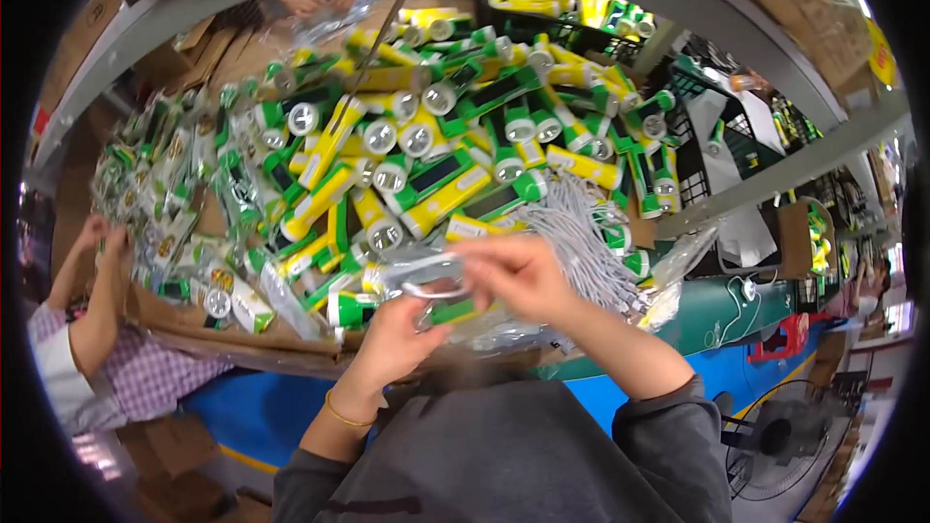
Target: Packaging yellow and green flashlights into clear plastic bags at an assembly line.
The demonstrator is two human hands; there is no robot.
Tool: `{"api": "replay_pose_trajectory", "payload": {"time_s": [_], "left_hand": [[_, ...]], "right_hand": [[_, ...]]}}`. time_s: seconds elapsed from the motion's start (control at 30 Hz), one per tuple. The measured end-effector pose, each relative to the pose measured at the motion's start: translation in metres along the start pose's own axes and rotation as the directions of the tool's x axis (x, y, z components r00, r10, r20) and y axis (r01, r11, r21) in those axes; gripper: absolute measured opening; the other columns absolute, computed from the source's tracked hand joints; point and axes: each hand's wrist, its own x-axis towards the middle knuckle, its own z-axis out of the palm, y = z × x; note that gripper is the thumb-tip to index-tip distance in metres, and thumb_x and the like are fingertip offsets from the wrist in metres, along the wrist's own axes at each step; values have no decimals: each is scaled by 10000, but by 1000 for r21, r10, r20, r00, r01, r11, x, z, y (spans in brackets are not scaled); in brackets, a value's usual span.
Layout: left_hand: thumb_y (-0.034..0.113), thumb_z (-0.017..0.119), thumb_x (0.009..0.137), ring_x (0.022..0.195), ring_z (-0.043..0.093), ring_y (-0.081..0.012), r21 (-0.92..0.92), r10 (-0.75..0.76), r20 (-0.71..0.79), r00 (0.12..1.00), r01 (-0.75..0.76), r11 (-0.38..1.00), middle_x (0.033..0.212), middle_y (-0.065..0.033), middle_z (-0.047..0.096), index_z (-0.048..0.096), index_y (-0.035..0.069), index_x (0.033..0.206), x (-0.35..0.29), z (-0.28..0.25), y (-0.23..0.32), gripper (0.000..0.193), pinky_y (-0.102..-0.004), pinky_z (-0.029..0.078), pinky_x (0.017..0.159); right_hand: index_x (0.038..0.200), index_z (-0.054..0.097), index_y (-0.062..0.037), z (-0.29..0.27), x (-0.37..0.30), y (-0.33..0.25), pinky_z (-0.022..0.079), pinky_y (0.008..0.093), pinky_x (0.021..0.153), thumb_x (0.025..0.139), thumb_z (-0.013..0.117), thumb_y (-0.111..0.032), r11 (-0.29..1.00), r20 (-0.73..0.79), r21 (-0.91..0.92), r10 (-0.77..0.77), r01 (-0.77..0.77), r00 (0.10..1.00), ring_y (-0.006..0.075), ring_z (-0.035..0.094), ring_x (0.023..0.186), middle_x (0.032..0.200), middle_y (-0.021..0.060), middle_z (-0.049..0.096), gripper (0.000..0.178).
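The right grip (523, 276) is pinched on a looped white cable (423, 292), held up over the counter's (683, 324) near edge. The left grip (402, 341) curls beside a green-and-yellow flashlight (453, 312), but blur leaves me unable to tell whether it's clamped. That cable looks light and limp, best held near its doubled part; the flashlight seems stiff, likely slick, better taken by its body than its clear lens. Beyond lie heaped flashlights (448, 203), with bundled white cables (578, 232) to the right.
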Motion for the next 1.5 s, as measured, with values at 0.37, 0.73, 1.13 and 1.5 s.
{"api": "replay_pose_trajectory", "payload": {"time_s": [0.37, 0.73, 1.13, 1.5], "left_hand": [[-86, 673, 770, 1199, 529, -214, -224, 79, 20, 997, -73, 972, 1283, -150, 569, 476, -26, 1328, 9, 21, -18, 595, -334, 466, 972], [78, 586, 809, 1002, 598, -387, 748, 123, 11, 992, -89, 658, 1046, -197, 654, 681, 43, 1017, 11, -15, 9, 231, -419, 475, 874], [117, 609, 867, 877, 618, -394, 505, 185, -10, 983, -154, 849, 918, -220, 656, 674, 13, 1022, 62, 66, -15, 197, -407, 480, 809], [194, 592, 924, 756, 629, -340, 645, 376, -76, 923, -242, 724, 873, -165, 675, 666, 13, 1030, 56, 82, 38, 222, -400, 487, 722]], "right_hand": [[778, 743, -96, -16, -44, 21, 549, 414, 643, 705, 623, -132, -5, 82, -996, 403, 91, 912, 307, 677, 697, 742, 121, 691, 145], [721, 651, -77, -55, -60, 9, 442, 388, 889, 768, 580, -185, -235, 530, -811, 96, 536, 843, 268, 522, 1054, 1012, 92, 598, 138], [1153, 609, -118, -92, -55, 83, 473, 408, 846, 681, 718, -171, 396, 30, -858, -598, 328, 801, 326, 546, 948, 949, 96, 608, 487], [862, 676, -50, -70, -76, 75, 490, 383, 662, 808, 688, -200, 856, -392, -460, -436, 238, 810, 309, 634, 755, 816, 119, 648, 159]]}}
